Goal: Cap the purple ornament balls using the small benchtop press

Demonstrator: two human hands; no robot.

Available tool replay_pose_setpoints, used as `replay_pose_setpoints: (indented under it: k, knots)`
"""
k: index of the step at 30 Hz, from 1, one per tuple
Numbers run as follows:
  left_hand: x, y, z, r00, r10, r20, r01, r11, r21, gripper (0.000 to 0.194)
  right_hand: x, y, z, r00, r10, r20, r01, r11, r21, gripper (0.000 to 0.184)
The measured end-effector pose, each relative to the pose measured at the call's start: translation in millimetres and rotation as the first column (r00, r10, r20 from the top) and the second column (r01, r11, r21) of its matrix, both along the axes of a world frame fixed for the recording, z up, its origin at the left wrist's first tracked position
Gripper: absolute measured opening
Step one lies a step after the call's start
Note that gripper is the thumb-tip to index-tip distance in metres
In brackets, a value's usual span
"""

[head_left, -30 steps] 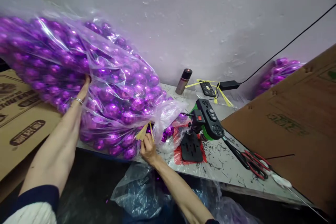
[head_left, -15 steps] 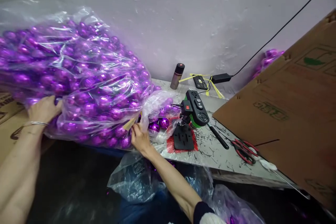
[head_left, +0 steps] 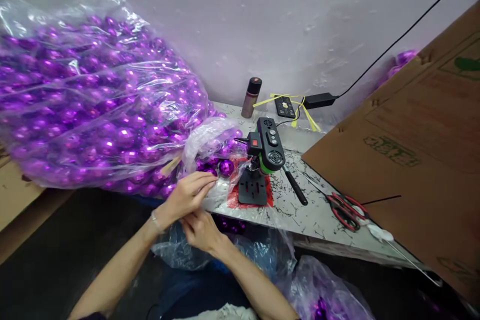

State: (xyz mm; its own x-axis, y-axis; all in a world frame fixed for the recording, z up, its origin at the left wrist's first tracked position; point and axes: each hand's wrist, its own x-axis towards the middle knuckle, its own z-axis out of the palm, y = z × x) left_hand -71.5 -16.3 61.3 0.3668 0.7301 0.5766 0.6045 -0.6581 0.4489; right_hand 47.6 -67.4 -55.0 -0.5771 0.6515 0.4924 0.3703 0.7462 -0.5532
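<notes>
My left hand (head_left: 189, 193), with a bracelet at the wrist, is at the front edge of the bench. Its fingers are pressed together beside loose purple faceted balls (head_left: 226, 168); anything in them is hidden. Just below it, my right hand (head_left: 201, 230) has its fingers curled in, and what they hold, if anything, does not show. A big clear plastic bag (head_left: 112, 95) full of shiny purple balls lies to the left, its gathered mouth (head_left: 200, 140) resting by the balls. Right of the hands stands a black and green device (head_left: 270, 145) on a flat black base (head_left: 252, 190).
Red-handled scissors (head_left: 345, 210) and a black-handled tool (head_left: 295, 187) lie on the bench (head_left: 300, 220). Behind are a spray can (head_left: 251, 97) and a black adapter (head_left: 319, 100). A large cardboard box (head_left: 412, 160) blocks the right. Plastic bags (head_left: 322, 285) hang below the bench edge.
My left hand has left the big bag's lower left side and come right, beside my right hand. My right hand has let go of the bag's neck and dropped slightly lower.
</notes>
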Motion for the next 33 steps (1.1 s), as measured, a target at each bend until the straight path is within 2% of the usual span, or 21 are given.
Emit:
replay_pose_setpoints:
  k: [1, 3, 6, 8, 9, 12, 14, 15, 17, 18, 19, 20, 22, 24, 25, 27, 29, 33]
  knots:
    - [18.7, 11.5, -7.1, 0.999, 0.037, -0.025, -0.039, 0.997, -0.066, 0.027, 8.7, -8.2, -4.2, 1.000, 0.022, 0.002, -0.022, 1.000, -0.013, 0.031]
    - [46.4, 37.1, -15.8, 0.972, 0.186, -0.146, -0.213, 0.957, -0.197, 0.026, 26.8, -25.8, -11.6, 1.000, 0.017, -0.008, -0.017, 1.000, -0.025, 0.030]
    - [75.1, 65.8, -14.6, 0.836, 0.325, -0.442, -0.488, 0.809, -0.328, 0.034, 52.9, -51.5, -21.1, 0.996, -0.071, -0.045, 0.067, 0.993, -0.092, 0.030]
    - [90.9, 75.1, -8.6, 0.744, 0.315, -0.589, -0.584, 0.734, -0.345, 0.045, 67.5, -65.1, -27.4, 0.989, -0.132, -0.067, 0.121, 0.981, -0.150, 0.031]
    - [97.3, 77.9, -6.0, 0.715, 0.296, -0.633, -0.605, 0.716, -0.348, 0.050, 73.7, -70.5, -30.6, 0.985, -0.157, -0.075, 0.142, 0.975, -0.172, 0.031]
    - [104.2, 84.0, -4.1, 0.710, 0.224, -0.668, -0.598, 0.693, -0.403, 0.057, 88.6, -81.2, -38.6, 0.974, -0.212, -0.078, 0.193, 0.961, -0.199, 0.031]
    - [95.9, 86.3, -8.5, 0.781, 0.197, -0.593, -0.537, 0.697, -0.475, 0.054, 96.8, -85.2, -41.7, 0.971, -0.231, -0.065, 0.215, 0.956, -0.200, 0.030]
    - [88.7, 85.9, -11.7, 0.836, 0.207, -0.508, -0.484, 0.715, -0.504, 0.053, 100.7, -86.7, -42.4, 0.969, -0.238, -0.060, 0.222, 0.954, -0.200, 0.030]
    - [72.5, 79.5, -18.5, 0.940, 0.265, -0.216, -0.341, 0.760, -0.552, 0.055, 108.8, -88.8, -42.3, 0.966, -0.250, -0.061, 0.234, 0.952, -0.198, 0.029]
    - [65.5, 73.1, -21.6, 0.953, 0.303, -0.015, -0.255, 0.774, -0.580, 0.058, 112.9, -89.6, -41.7, 0.964, -0.257, -0.064, 0.241, 0.950, -0.197, 0.029]
    - [60.4, 64.6, -24.7, 0.919, 0.341, 0.196, -0.157, 0.774, -0.613, 0.062, 117.0, -90.1, -40.9, 0.962, -0.264, -0.066, 0.247, 0.949, -0.195, 0.028]
    - [58.0, 54.5, -27.8, 0.842, 0.376, 0.387, -0.044, 0.763, -0.645, 0.064, 121.0, -90.2, -40.1, 0.961, -0.269, -0.067, 0.252, 0.948, -0.194, 0.028]
    - [61.9, 32.4, -35.4, 0.638, 0.435, 0.636, 0.185, 0.715, -0.674, 0.061, 128.8, -89.7, -38.7, 0.959, -0.278, -0.061, 0.262, 0.946, -0.189, 0.028]
    - [75.9, 13.4, -45.7, 0.503, 0.481, 0.718, 0.343, 0.651, -0.677, 0.052, 135.8, -88.1, -37.7, 0.957, -0.288, -0.044, 0.276, 0.943, -0.185, 0.028]
    - [85.3, 6.8, -51.8, 0.473, 0.503, 0.723, 0.385, 0.621, -0.683, 0.049, 138.9, -87.1, -37.3, 0.955, -0.295, -0.032, 0.285, 0.941, -0.181, 0.028]
    - [105.4, 1.1, -64.9, 0.459, 0.536, 0.708, 0.400, 0.587, -0.704, 0.052, 144.3, -85.4, -37.0, 0.951, -0.308, 0.000, 0.303, 0.938, -0.169, 0.028]
    - [123.0, 3.9, -77.0, 0.488, 0.532, 0.692, 0.338, 0.616, -0.712, 0.061, 148.2, -85.3, -37.2, 0.945, -0.325, 0.021, 0.324, 0.933, -0.156, 0.029]
    - [142.7, 18.5, -93.9, 0.657, 0.418, 0.627, 0.148, 0.743, -0.652, 0.067, 151.4, -91.8, -39.7, 0.929, -0.370, 0.016, 0.368, 0.917, -0.151, 0.029]
